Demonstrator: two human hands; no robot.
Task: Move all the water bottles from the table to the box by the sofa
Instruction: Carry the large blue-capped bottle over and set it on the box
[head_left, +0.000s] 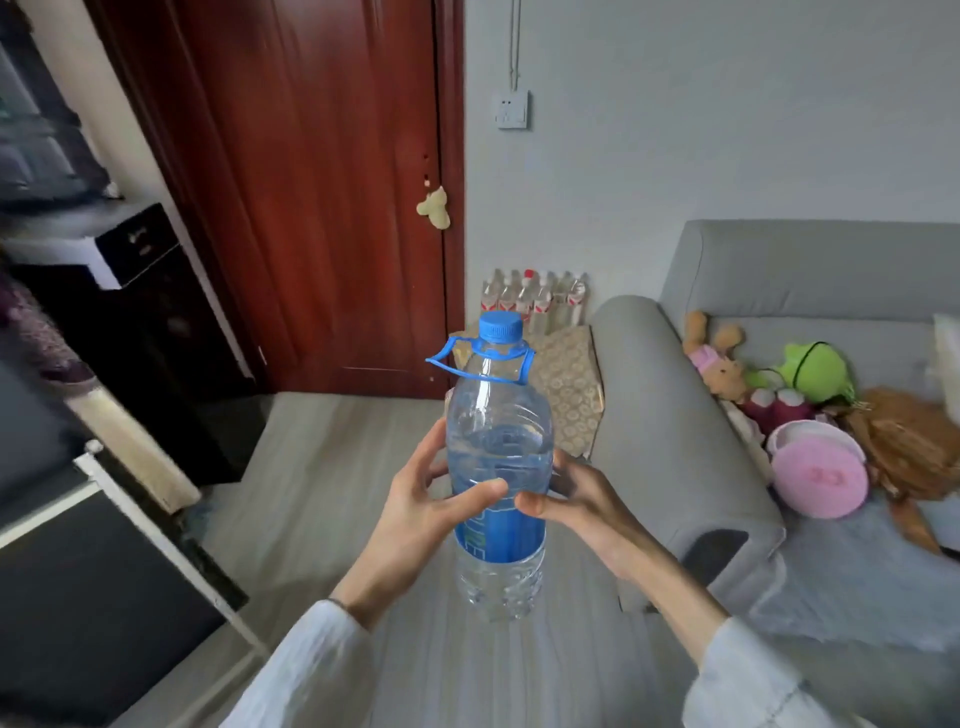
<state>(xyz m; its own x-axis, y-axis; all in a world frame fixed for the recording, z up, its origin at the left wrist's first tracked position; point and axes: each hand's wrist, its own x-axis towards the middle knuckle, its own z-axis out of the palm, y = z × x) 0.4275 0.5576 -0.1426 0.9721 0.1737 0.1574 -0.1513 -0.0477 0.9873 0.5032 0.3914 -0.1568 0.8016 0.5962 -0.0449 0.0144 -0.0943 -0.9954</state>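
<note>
I hold a large clear water bottle (498, 431) upright in mid-air at the centre of the view. It has a blue cap, a blue carry handle and a blue label. My left hand (421, 499) grips its left side and my right hand (576, 499) grips its right side, thumbs across the label. Behind the bottle, a patterned beige box (569, 384) stands on the floor between the sofa arm (660, 415) and the wall. Its inside is hidden from here.
A pack of small bottles (535, 299) leans against the wall behind the box. A red-brown door (322, 182) is ahead. Dark furniture (130, 332) lines the left side. Plush toys (810, 410) lie on the grey sofa. Grey floor stretches ahead.
</note>
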